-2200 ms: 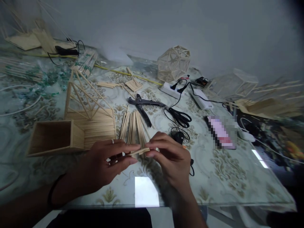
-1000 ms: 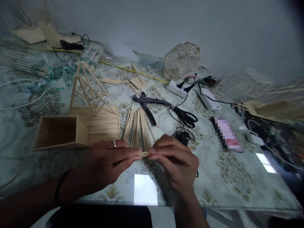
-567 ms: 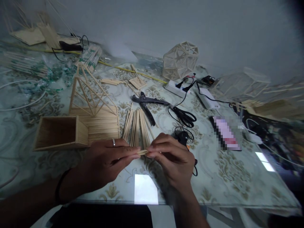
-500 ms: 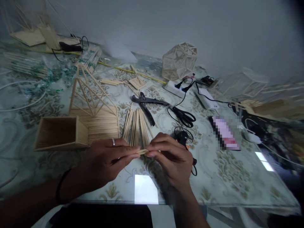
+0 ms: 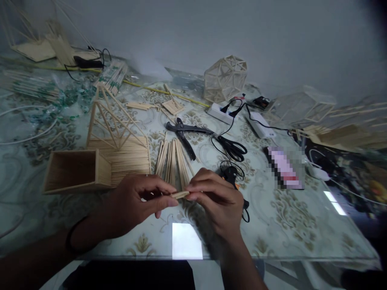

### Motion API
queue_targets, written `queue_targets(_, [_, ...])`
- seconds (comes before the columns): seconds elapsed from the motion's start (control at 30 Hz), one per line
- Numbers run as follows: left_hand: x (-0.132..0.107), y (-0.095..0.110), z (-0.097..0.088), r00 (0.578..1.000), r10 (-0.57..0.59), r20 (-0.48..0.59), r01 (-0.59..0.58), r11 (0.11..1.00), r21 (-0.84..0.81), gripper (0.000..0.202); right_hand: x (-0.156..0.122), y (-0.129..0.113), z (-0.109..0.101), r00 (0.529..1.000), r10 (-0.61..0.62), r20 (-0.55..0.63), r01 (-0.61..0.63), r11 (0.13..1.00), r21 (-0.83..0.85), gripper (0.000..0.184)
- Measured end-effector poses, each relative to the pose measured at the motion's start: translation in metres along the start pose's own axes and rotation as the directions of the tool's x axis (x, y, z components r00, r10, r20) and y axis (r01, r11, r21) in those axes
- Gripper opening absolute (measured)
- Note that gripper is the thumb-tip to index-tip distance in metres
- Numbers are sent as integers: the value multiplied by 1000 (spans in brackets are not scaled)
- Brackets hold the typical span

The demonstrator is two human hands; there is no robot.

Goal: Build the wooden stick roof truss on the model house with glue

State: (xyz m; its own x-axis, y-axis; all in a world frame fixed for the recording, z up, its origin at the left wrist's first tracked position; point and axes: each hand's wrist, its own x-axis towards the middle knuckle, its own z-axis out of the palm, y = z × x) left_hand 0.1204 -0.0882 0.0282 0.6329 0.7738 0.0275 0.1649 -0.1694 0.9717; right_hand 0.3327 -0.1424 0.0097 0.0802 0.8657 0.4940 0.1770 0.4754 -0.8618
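Between my hands is a short bundle of small wooden sticks [image 5: 180, 195]. My right hand [image 5: 219, 201] pinches its right end between thumb and fingertips. At the left end, the thumb and index finger of my left hand [image 5: 136, 205] close on it, the other fingers curled behind. Just beyond my hands, long thin wooden sticks [image 5: 172, 161] lie fanned on the table. A wooden stick model [image 5: 127, 161] with a slatted base and triangular frame stands to their left, beside an open wooden box [image 5: 72, 171]. Behind my right hand is a black glue gun [image 5: 232, 175], partly hidden.
A black cutter [image 5: 184, 135] and black scissors [image 5: 232, 148] lie past the sticks. Farther back are a white power strip [image 5: 222, 112], a geometric stick model [image 5: 226, 78] and bagged sticks [image 5: 111, 74]. A phone [image 5: 284, 167] lies at right. Cords cross the table.
My left thumb and index finger have shifted and parted a little, so more of the short stick bundle shows. My right hand keeps its pinch. The view has moved slightly.
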Motion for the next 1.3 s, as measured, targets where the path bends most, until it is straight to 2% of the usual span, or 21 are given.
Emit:
queue_targets(0.07, [0, 1, 0, 999, -46, 28, 47, 998, -52, 11, 0, -1, -1, 1000, -9, -1, 9, 1000, -7, 22])
queue_targets(0.13, [-1, 0, 1, 1000, 5, -2, -5, 999, -43, 8, 0, -1, -1, 1000, -11, -5, 11, 1000, -12, 21])
queue_targets(0.2, [-2, -2, 3, 988, 135, -78, -130, 989, 66, 9, 1, -1, 0, 1000, -7, -17, 7, 1000, -9, 22])
queue_targets(0.3, [-5, -6, 6, 916, 373, -145, -318, 898, 303, 14, 1, -1, 2, 999, -5, -42, 4, 1000, -9, 24])
queue_targets(0.4, [-7, -8, 7, 872, 463, -160, -378, 843, 383, 10, 1, -1, 4, 998, -9, -59, 8, 1000, -19, 26])
queue_targets(0.67, [-6, -7, 5, 854, 496, -155, -414, 829, 375, 12, -2, -1, 7, 997, -20, -72, 19, 1000, -20, 27])
queue_targets(0.83, [-6, -7, 4, 876, 458, -151, -387, 854, 349, 11, -4, -1, 10, 996, -16, -88, 12, 999, -45, 23])
queue_targets(1.2, [-5, -8, 4, 882, 444, -155, -380, 867, 323, 11, -4, -1, 12, 996, -22, -90, 17, 998, -53, 22])
queue_targets(1.3, [-4, -9, 3, 904, 399, -154, -336, 885, 322, 12, -2, -1, 6, 997, 6, -78, -10, 999, -51, 25])
